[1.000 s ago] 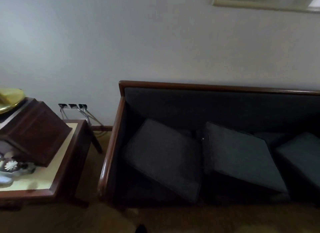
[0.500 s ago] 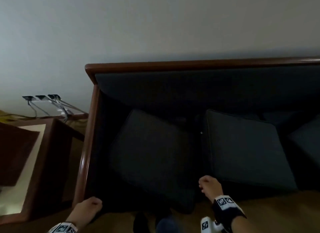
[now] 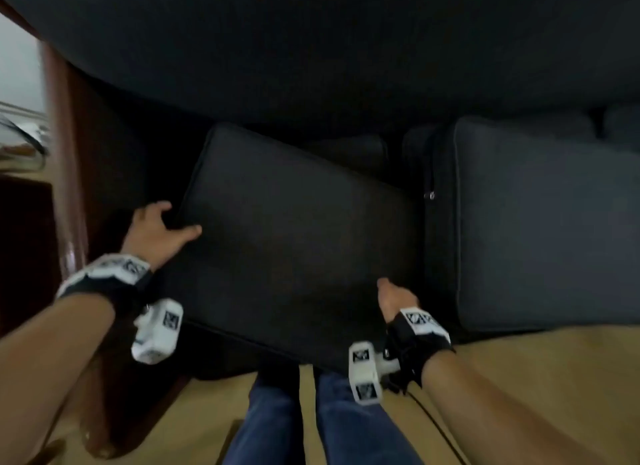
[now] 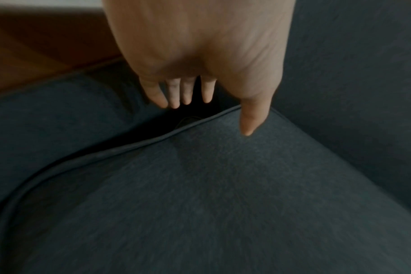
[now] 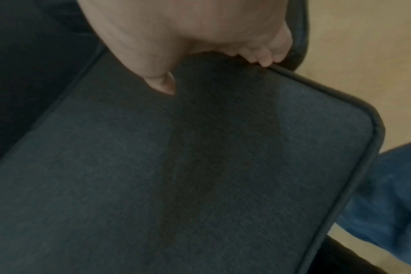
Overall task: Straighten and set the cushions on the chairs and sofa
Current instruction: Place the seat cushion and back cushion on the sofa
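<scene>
A dark grey seat cushion [image 3: 294,239] lies skewed at the left end of the sofa, its front corner hanging past the seat edge. My left hand [image 3: 178,218] is at the cushion's left edge. The thumb [image 4: 249,120] rests on top of the cushion [image 4: 223,185], and the straight fingers [image 4: 176,92] reach down into the gap beside it. My right hand [image 3: 393,293] grips the front right edge: the thumb [image 5: 162,81] lies on top of the cushion [image 5: 176,166] and the fingers [image 5: 265,57] curl under the piping. A second cushion [image 3: 536,222] sits to the right.
The dark sofa back [image 3: 311,49] rises behind the cushions. A wooden armrest [image 3: 65,187] runs down the left side, close to my left wrist. Tan floor [image 3: 536,378] lies in front of the sofa, and my legs in blue jeans [image 3: 277,423] stand at its front edge.
The view has dropped and closed in on the sofa's left end. Both hands moved from the sofa's front onto the left cushion, and the right hand took hold of its edge.
</scene>
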`<control>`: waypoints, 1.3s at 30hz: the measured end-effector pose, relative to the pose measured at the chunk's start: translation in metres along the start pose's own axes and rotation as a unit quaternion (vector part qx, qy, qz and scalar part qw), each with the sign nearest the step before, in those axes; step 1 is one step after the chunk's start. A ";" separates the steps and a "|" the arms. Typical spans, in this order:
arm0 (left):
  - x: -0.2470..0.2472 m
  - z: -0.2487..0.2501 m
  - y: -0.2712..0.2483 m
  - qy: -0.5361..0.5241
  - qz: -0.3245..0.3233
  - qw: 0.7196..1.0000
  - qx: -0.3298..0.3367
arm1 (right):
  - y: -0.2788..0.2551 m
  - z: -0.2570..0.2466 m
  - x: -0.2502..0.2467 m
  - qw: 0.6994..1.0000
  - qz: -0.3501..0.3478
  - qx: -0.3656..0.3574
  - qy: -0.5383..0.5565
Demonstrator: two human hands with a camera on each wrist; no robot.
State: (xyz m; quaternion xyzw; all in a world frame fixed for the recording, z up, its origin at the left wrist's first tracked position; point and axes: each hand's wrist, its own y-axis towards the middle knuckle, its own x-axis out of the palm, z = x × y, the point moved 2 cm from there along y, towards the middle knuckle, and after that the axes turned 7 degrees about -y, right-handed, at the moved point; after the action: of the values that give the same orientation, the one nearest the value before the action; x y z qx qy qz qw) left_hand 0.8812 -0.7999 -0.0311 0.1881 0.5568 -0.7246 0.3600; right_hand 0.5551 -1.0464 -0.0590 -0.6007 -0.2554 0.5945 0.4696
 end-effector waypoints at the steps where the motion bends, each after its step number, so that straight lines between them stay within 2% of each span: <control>1: 0.003 0.005 0.012 0.008 -0.003 1.000 -0.003 | 0.007 0.002 0.004 1.000 0.007 0.009 -0.002; 6: 0.015 0.018 0.065 -0.039 -0.081 0.996 -0.017 | 0.026 0.006 0.014 0.990 0.064 0.104 0.074; 9: 0.023 0.023 0.084 -0.069 -0.095 0.993 -0.020 | 0.034 0.010 0.023 0.973 0.085 0.145 0.157; 14: 0.032 0.022 0.095 -0.178 -0.094 0.979 -0.026 | 0.044 0.021 0.027 0.913 0.115 0.207 0.332; 20: 0.036 0.016 0.099 -0.235 -0.107 0.966 -0.026 | 0.053 0.028 0.042 0.852 0.152 0.182 0.467; 24: 0.036 0.017 0.090 -0.288 -0.150 0.944 -0.057 | 0.051 0.034 0.045 0.854 0.132 0.146 0.482; 27: 0.028 0.017 0.079 -0.284 -0.186 0.934 -0.109 | 0.057 0.045 0.048 0.850 0.133 0.124 0.494; 29: 0.019 0.017 0.068 -0.287 -0.198 0.929 -0.121 | 0.054 0.048 0.044 0.859 0.130 0.111 0.483; 33: 0.005 0.012 0.031 -0.315 -0.166 0.930 -0.096 | 0.039 0.054 0.035 0.861 0.095 0.098 0.491; 35: -0.001 0.010 0.008 -0.333 -0.158 0.927 -0.073 | 0.066 0.070 0.041 0.872 0.073 0.103 0.472; 39: -0.022 0.016 -0.038 -0.376 -0.127 0.918 -0.018 | 0.171 0.120 0.061 0.899 0.061 0.113 0.419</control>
State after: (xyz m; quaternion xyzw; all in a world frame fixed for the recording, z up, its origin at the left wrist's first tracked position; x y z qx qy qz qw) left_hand 0.8699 -0.8034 0.0145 -0.1769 0.4125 -0.7714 0.4510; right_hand 0.4077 -1.0357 -0.2191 -0.7518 0.0709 0.3401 0.5605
